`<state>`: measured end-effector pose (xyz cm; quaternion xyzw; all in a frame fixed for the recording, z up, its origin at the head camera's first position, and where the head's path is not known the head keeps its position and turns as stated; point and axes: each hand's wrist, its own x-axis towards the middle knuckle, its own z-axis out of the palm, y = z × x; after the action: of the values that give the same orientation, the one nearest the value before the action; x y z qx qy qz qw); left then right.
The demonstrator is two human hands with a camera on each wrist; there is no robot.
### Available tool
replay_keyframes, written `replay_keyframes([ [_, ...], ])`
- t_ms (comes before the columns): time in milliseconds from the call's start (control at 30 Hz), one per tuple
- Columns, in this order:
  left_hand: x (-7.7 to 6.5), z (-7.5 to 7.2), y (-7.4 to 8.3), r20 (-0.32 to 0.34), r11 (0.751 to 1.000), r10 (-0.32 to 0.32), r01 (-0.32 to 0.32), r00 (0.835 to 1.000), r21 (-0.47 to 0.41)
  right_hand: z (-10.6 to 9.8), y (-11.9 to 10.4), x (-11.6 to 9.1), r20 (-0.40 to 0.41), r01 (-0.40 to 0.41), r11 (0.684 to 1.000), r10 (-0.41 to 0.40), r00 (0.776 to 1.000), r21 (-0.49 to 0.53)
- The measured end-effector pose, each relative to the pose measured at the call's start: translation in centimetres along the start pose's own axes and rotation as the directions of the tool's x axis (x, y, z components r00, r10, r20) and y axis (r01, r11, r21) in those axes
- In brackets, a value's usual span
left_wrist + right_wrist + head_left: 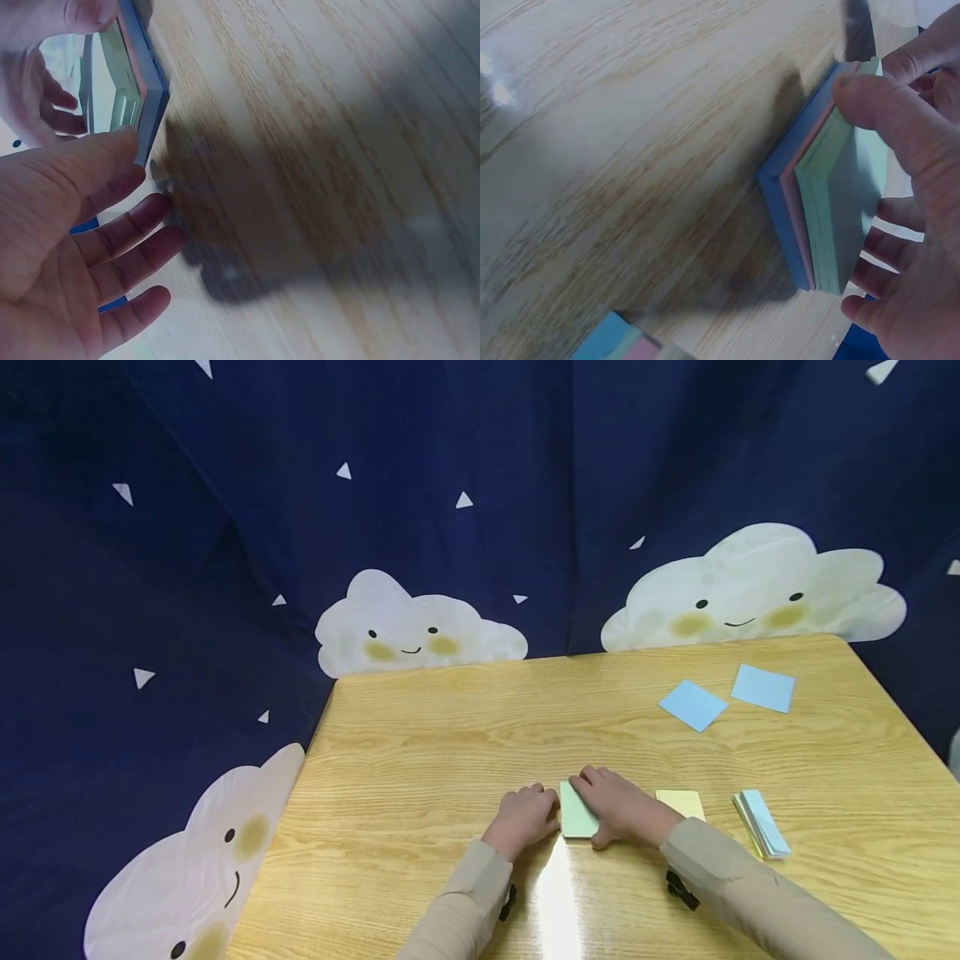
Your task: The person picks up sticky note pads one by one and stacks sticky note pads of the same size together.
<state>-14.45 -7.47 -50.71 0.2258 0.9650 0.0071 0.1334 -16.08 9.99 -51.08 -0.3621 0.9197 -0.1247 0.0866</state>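
Observation:
A stack of sticky notes [574, 818] lies on the table in front of me, green on top. In the right wrist view its layers [844, 202] show pink and blue below the green. My right hand [618, 808] holds the stack from the right, thumb on the near edge and fingers toward the far edge. My left hand [522, 817] is at the stack's left side. Seen from the left wrist, that hand's thumb touches the edge of the stack [124, 90], while its other fingers are loosely extended.
Just right of my right hand is a yellow pad [681, 803], partly hidden by the forearm. Farther right, a narrow multicoloured bundle of notes [763, 825] lies on the wooden table [420, 752]. Two blue sheets [693, 705] lie toward the back right. A dark curtain hangs behind.

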Motion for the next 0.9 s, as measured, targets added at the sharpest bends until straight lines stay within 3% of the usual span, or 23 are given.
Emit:
replay_keyframes([
  [433,0.1,-0.4,0.3,0.031,0.999,-0.033,0.034,0.999,-0.033,-0.1,0.4,-0.2,0.005,-0.026,0.999,0.025,1.000,0.039],
  [667,0.2,-0.7,0.4,0.041,0.996,-0.036,0.039,0.998,-0.077,-0.8,0.9,-0.8,-0.025,-0.034,0.996,0.036,0.999,0.079],
  [900,0.1,-0.5,0.4,0.062,0.997,-0.033,0.037,0.998,-0.061,-2.1,1.7,-1.4,-0.036,-0.066,0.993,0.070,0.997,0.095],
])
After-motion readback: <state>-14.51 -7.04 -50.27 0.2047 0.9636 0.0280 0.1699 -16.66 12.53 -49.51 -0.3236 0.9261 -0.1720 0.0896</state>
